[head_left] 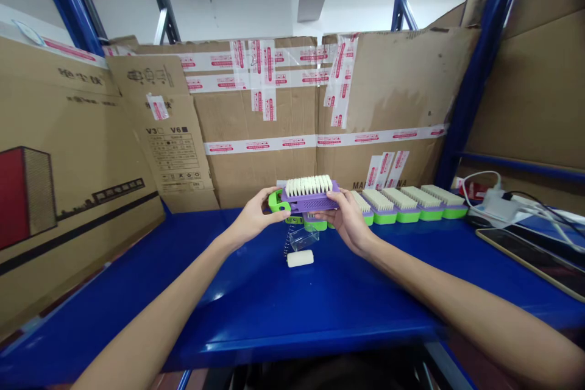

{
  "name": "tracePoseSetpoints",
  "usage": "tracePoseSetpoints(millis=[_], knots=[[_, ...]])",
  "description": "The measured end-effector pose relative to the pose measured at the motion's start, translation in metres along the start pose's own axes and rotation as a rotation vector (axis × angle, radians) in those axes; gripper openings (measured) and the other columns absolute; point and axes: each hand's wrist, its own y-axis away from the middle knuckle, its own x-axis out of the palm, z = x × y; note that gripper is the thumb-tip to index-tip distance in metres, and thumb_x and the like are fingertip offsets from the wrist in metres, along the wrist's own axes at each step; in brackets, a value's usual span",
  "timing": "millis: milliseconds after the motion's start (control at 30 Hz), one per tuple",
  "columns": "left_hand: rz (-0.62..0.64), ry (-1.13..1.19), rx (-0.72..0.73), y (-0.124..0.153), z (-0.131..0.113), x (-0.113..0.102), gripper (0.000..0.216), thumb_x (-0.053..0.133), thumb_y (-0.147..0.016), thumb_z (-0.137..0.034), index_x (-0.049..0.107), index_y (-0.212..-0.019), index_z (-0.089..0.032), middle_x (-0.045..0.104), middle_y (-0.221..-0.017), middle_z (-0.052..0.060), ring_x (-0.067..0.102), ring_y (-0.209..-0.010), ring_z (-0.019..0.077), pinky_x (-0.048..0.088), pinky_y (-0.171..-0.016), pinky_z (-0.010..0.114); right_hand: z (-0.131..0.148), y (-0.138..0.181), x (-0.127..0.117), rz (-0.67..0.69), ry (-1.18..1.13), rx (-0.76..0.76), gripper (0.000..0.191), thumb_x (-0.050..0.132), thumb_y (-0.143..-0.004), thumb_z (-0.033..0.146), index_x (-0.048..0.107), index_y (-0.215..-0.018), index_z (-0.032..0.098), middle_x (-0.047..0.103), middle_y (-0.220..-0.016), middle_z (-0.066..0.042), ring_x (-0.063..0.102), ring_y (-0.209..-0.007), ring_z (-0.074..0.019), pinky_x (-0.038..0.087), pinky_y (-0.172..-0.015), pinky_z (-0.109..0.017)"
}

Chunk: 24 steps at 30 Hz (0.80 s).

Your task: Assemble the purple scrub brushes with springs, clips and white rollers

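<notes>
A purple and green scrub brush [311, 202] with pale bristles facing up is held above the blue tabletop. My left hand [256, 214] grips its green end, thumb in front. On the purple end, the fingers of my right hand [350, 219] are closed. Just below the brush lie a clear plastic piece [304, 237], a dark coil spring [287, 241] and a white rounded block [300, 258]. Behind my right hand, part of another green and purple brush [315, 223] shows; the rest of it is hidden.
Several similar brushes [401, 200] stand in a row, bristles up, to the right. A phone [534, 259], a white charger [500, 204] and cables lie at the right side. Cardboard panels [265, 164] wall the back and left of the blue table [256, 317].
</notes>
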Motion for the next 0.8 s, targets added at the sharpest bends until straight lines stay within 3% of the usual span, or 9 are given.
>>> tracePoseSetpoints(millis=[533,800], knots=[[0.038,-0.029,0.084,0.003,0.004,0.003,0.082,0.089,-0.081,-0.045,0.050,-0.148,-0.021,0.062,-0.150,0.017,0.069,-0.127,0.0341,0.058,-0.107,0.055,-0.003,0.000,-0.004,0.069,0.000,0.042,0.053,0.086,-0.078,0.035,0.047,-0.113,0.028,0.076,-0.105,-0.005,0.083,-0.089,-0.0307,0.070,-0.070,-0.045],[0.057,-0.074,0.127,0.005,0.012,0.004,0.080,0.081,-0.091,-0.047,0.042,-0.156,-0.023,0.057,-0.156,0.017,0.060,-0.139,0.0347,0.048,-0.120,0.057,-0.004,0.001,-0.002,0.080,0.011,0.043,0.059,0.088,-0.074,0.036,0.048,-0.116,0.027,0.077,-0.109,-0.006,0.083,-0.083,-0.0300,0.070,-0.068,-0.045]])
